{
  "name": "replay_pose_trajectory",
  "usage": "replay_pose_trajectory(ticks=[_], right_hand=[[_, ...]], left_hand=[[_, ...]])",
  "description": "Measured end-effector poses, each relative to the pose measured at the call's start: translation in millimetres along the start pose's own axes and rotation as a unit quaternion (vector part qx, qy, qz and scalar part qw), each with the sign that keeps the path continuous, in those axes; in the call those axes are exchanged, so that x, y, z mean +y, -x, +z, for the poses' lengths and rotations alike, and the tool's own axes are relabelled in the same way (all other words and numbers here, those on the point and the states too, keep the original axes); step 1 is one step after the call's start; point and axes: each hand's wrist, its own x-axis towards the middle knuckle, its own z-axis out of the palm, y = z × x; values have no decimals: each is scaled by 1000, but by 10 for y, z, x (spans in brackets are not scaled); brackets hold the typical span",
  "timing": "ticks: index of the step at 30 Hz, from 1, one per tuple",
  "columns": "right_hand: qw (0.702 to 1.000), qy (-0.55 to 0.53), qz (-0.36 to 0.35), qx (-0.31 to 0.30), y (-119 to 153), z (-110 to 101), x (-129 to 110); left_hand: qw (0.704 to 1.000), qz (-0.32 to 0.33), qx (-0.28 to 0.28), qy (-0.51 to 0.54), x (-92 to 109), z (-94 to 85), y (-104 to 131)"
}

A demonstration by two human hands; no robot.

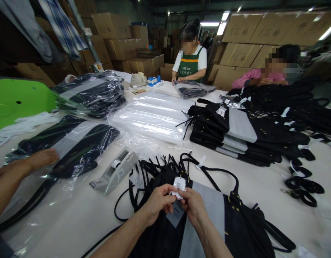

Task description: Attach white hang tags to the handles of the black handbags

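Observation:
Both my hands meet over a black and grey bag (208,218) lying in front of me on the white table (264,186). My left hand (156,202) and my right hand (193,204) pinch a small white tag (178,186) between their fingertips, above the bag's black straps (165,168). A grey label (176,215) hangs just below the tag.
A grey tape dispenser (115,170) stands left of my hands. Another person's hand (43,157) presses a bagged item (74,143) at the left. Stacks of bags (243,132), clear plastic sleeves (154,114) and packed bags (92,93) cover the table. Two co-workers stand at the far side.

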Motion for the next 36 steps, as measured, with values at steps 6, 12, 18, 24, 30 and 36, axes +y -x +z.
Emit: replay_pose_trajectory(ticks=[6, 12, 18, 24, 30, 36], right_hand=[[997, -35, -51, 35, -31, 75, 91], [997, -43, -59, -4, -29, 125, 114], [994, 42, -79, -68, 25, 90, 172], [972, 188, -131, -45, 75, 4, 135], [921, 341, -183, 48, 72, -45, 80], [872, 420, -242, 67, 109, -39, 68]], left_hand=[[997, -27, -7, 73, 20, 107, 99], [992, -11, -4, 124, 19, 149, 152], [994, 33, 84, 57, -27, 47, -15], [983, 19, 169, 70, -9, 117, -298], [976, 20, 219, 6, 51, 206, -399], [970, 17, 232, -74, 125, 91, -518]])
